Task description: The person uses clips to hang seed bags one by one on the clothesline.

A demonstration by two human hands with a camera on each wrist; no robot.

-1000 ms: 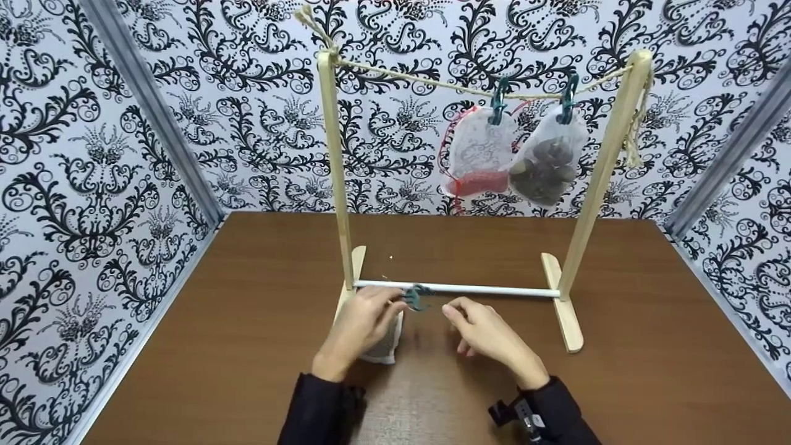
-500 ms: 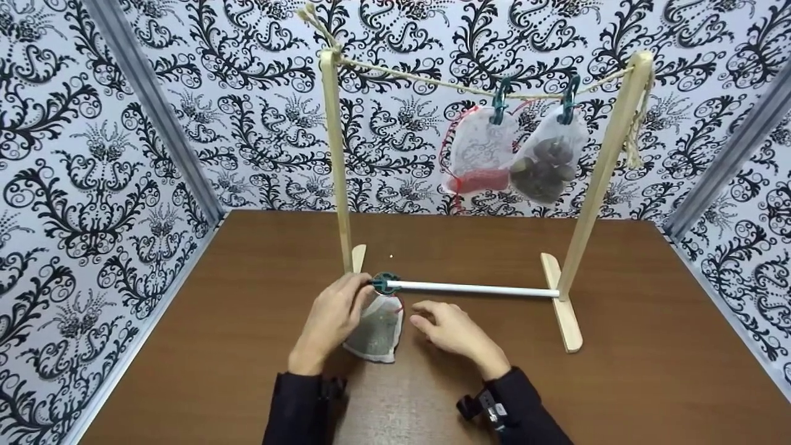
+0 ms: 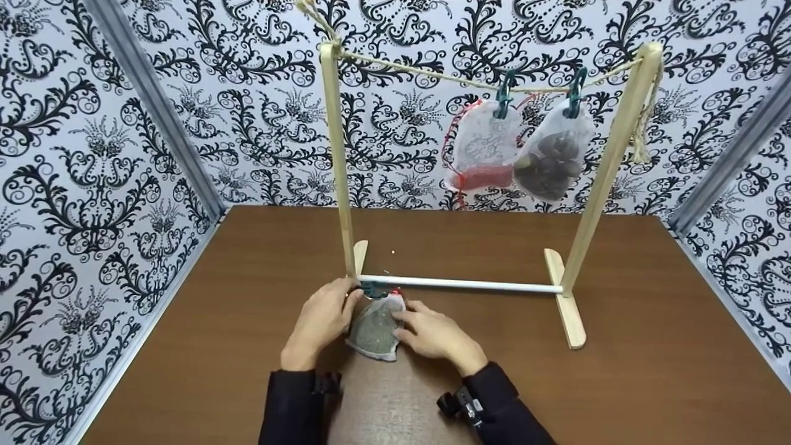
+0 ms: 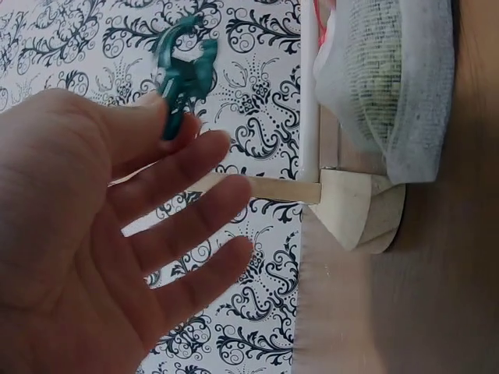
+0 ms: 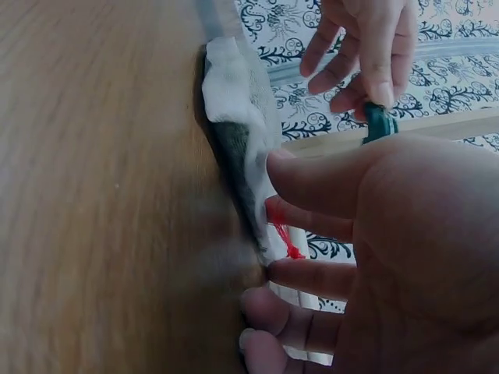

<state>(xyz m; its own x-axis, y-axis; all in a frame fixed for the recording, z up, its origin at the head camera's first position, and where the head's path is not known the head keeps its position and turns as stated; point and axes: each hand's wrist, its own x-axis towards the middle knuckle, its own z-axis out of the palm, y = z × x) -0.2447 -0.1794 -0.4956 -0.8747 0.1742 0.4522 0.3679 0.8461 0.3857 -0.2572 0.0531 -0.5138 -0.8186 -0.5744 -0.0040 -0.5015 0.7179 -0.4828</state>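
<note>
My left hand (image 3: 321, 318) pinches a green clothespin (image 4: 184, 74) between thumb and index finger, its other fingers spread. The clothespin is held just behind a white mesh bag (image 3: 374, 334), which lies on the table with greyish-green contents. A red drawstring (image 5: 290, 248) shows at the bag's top corner. My right hand (image 3: 435, 334) is at the bag's right edge, with thumb and index fingertips right at the mesh and the remaining fingers loosely bent below.
A wooden stand (image 3: 337, 161) with a white crossbar (image 3: 463, 284) rises behind the hands. From its rope (image 3: 426, 73) two green clothespins hold a bag with red contents (image 3: 485, 148) and a bag with dark round contents (image 3: 553, 157). Patterned walls enclose the table (image 3: 649, 383).
My left hand has carried the clothespin left to beside the stand's left post, near the lying bag. My right hand has moved left and reached the bag's right edge.
</note>
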